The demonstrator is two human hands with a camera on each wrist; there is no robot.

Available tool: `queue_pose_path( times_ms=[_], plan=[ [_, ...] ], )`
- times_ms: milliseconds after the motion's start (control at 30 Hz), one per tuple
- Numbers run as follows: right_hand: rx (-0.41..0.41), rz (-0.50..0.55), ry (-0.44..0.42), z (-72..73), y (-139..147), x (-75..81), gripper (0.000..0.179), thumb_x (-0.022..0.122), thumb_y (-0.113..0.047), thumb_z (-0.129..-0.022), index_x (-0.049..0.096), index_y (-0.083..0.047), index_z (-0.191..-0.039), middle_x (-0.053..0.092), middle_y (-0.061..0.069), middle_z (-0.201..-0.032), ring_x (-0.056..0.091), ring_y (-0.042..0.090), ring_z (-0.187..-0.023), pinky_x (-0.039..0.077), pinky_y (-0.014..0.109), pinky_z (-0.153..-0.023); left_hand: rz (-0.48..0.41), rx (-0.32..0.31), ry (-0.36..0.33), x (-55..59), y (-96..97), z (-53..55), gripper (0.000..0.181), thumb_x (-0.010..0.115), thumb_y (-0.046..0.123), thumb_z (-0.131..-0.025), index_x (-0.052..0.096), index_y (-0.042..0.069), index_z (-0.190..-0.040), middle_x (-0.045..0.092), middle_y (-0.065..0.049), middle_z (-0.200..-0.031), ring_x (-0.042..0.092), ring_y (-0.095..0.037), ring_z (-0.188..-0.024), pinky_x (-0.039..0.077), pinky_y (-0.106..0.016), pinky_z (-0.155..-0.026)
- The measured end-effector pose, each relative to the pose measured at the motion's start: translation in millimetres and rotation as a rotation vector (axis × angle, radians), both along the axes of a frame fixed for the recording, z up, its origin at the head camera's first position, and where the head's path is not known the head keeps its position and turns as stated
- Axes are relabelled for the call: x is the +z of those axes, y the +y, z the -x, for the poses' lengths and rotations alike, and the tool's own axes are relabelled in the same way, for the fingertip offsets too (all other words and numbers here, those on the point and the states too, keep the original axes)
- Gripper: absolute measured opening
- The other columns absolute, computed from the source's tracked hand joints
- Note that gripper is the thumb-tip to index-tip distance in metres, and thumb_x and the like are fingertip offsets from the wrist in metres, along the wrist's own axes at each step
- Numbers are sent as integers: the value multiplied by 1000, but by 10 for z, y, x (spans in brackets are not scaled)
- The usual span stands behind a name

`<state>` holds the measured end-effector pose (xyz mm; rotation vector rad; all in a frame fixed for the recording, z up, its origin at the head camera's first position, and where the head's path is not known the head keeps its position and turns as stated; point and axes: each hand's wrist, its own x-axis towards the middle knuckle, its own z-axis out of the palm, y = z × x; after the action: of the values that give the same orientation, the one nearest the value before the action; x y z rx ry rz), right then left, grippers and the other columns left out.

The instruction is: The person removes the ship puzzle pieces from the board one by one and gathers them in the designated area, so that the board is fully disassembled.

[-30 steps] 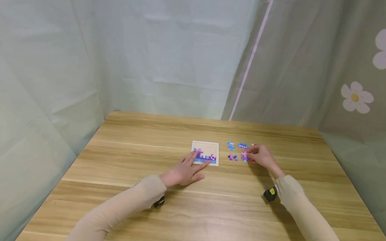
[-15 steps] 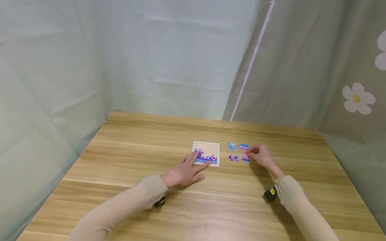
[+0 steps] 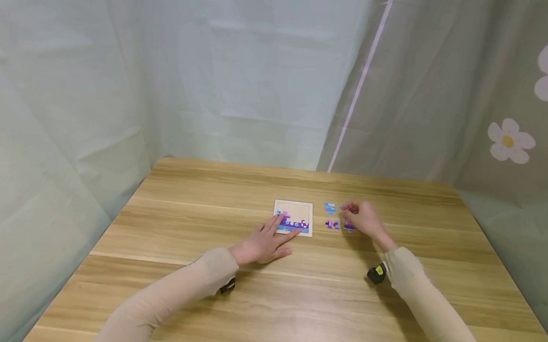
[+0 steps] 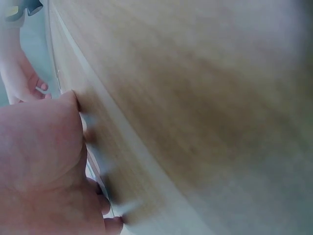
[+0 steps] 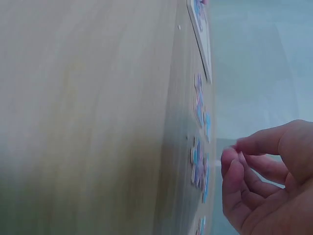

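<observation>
My left hand (image 3: 261,243) lies with spread fingers over the front of a square puzzle board (image 3: 295,203). Blue and purple pieces (image 3: 294,227) fill the board's lower part. My right hand (image 3: 363,218) hovers over loose jigsaw pieces on the right. In the right wrist view its fingers (image 5: 234,178) are curled, with thumb and index tips close together and no piece visible between them. Below it lie a purple piece (image 3: 349,226) and a blue piece (image 3: 342,206), partly covered. A blue piece (image 3: 330,208) and a purple-red piece (image 3: 332,225) sit nearer the board.
The pieces and board lie flat on a wood-grain table (image 3: 264,308). Its back edge meets a pale curtain (image 3: 242,84). A grey curtain with white flowers (image 3: 510,141) hangs at the right.
My right hand has moved left and slightly back from the purple piece, which stays on the table. My left hand keeps its place on the board. The head view has shifted slightly.
</observation>
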<state>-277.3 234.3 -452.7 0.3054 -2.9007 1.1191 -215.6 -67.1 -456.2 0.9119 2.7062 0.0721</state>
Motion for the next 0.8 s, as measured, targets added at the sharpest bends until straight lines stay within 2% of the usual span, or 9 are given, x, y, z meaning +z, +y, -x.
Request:
queue_pose_path(
  times_ms=[100, 233, 333, 433, 567, 700, 800],
  plan=[
    [6, 44, -13, 9, -67, -16, 24, 60, -12, -94, 64, 6, -110, 70, 22, -94, 67, 23, -72, 55, 26, -59, -3, 0, 6, -4, 4, 1, 58, 31, 51, -102, 17, 31, -156, -1, -20, -163, 4, -34, -151, 24, -56, -118],
    [42, 86, -28, 17, -171, -35, 26, 56, -12, -96, 61, 5, -114, 69, 24, -100, 68, 26, -78, 56, 29, -60, -5, 4, 7, -4, 6, 0, 58, 32, 50, -102, 18, 31, -156, 0, -20, -163, 5, -35, -151, 23, -56, -118],
    [77, 93, -13, 31, -244, -56, 22, 56, -8, -95, 62, 4, -112, 68, 24, -103, 68, 29, -85, 57, 32, -67, -1, 8, 6, -4, 9, -1, 58, 31, 50, -102, 17, 32, -155, 0, -20, -162, 5, -35, -151, 22, -56, -118],
    [99, 86, 7, 42, -308, -71, 20, 57, -7, -94, 63, 4, -109, 69, 23, -102, 68, 28, -85, 57, 32, -69, 4, 8, 10, -12, 12, 3, 58, 31, 51, -102, 17, 32, -155, 1, -21, -162, 5, -35, -151, 22, -55, -119],
    [108, 81, 4, 44, -379, -79, 21, 59, -9, -94, 63, 3, -110, 70, 22, -102, 69, 28, -84, 57, 33, -68, 10, 6, 14, -18, 14, 7, 58, 31, 52, -102, 17, 33, -155, 2, -21, -162, 5, -35, -151, 22, -55, -119],
    [131, 94, 8, 46, -440, -97, 23, 60, -13, -95, 63, 3, -112, 70, 21, -104, 68, 30, -89, 58, 37, -76, 6, 9, 3, -10, 14, 8, 58, 31, 51, -102, 16, 33, -155, 1, -22, -162, 4, -34, -151, 21, -55, -119],
    [150, 99, 35, 54, -492, -111, 22, 61, -11, -94, 64, 3, -110, 71, 20, -102, 67, 26, -86, 56, 31, -73, 2, 14, -5, -5, 13, 8, 58, 31, 51, -102, 16, 33, -156, 0, -22, -162, 3, -35, -151, 21, -55, -119]
  ],
)
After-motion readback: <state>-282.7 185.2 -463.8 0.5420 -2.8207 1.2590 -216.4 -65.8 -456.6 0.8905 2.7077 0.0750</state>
